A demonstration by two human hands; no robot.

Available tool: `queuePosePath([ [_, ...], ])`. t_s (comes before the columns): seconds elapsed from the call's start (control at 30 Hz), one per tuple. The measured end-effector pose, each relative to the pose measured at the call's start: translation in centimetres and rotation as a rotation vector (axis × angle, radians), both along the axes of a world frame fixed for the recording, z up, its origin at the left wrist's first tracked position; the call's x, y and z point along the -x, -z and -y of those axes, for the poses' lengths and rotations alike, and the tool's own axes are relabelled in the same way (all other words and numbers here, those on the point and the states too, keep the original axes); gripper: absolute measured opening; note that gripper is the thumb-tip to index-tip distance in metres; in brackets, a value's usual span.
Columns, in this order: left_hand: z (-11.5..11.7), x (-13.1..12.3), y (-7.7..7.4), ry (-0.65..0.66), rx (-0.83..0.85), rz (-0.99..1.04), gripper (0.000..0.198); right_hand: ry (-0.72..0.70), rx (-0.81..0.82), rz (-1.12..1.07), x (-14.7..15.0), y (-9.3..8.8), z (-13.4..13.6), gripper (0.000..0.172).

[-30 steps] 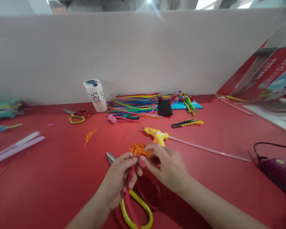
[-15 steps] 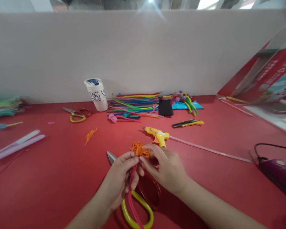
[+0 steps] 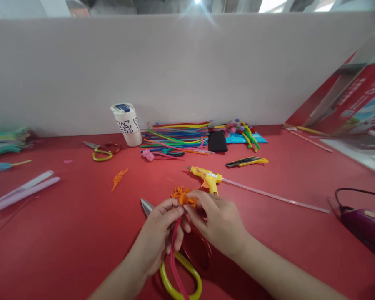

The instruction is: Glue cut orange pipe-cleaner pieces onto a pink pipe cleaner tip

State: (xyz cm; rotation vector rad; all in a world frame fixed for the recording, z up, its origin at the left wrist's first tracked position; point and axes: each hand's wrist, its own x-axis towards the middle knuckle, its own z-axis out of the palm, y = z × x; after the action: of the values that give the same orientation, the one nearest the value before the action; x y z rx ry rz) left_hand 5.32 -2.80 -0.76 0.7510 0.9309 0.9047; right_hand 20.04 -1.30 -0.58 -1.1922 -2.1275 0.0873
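Observation:
Between the fingers of my left hand (image 3: 158, 231) is a long pinkish-red pipe cleaner (image 3: 174, 262), its free end hanging down toward me. My right hand (image 3: 226, 223) is close beside it, thumb and forefinger pinched around an orange fuzzy piece (image 3: 183, 198) at the upper tip of the pipe cleaner. Behind the fingertips are short orange bits (image 3: 176, 192), partly covered by my hands. Large scissors (image 3: 196, 273) with one yellow and one red handle lie beneath both hands, blades pointing up-left. Just beyond my right hand sits a yellow glue gun (image 3: 210, 178) with a clear glue stick.
An orange twisted strand (image 3: 119, 179) lies left of centre. Farther back are a white cup (image 3: 127, 127), smaller scissors (image 3: 101, 150), colourful pipe cleaners (image 3: 175, 135), a black phone-like slab (image 3: 218, 141) and a utility knife (image 3: 246, 161). A purple device (image 3: 365, 225) stands at right.
The orange piece at the fingertips has shifted slightly and looks more bunched. Both hands keep nearly the same place and hold.

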Motion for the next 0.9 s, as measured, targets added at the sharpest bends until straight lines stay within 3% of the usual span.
queuePosePath([
  [0.53,0.28,-0.09,-0.85,-0.008,-0.070,-0.008,0.013,-0.090,-0.178,-0.154,-0.13,-0.12,0.36,0.011],
  [0.9,0.35,-0.22,-0.65,-0.017,-0.069,0.019,0.012,-0.089,-0.169,-0.130,-0.12,-0.05,0.36,0.011],
])
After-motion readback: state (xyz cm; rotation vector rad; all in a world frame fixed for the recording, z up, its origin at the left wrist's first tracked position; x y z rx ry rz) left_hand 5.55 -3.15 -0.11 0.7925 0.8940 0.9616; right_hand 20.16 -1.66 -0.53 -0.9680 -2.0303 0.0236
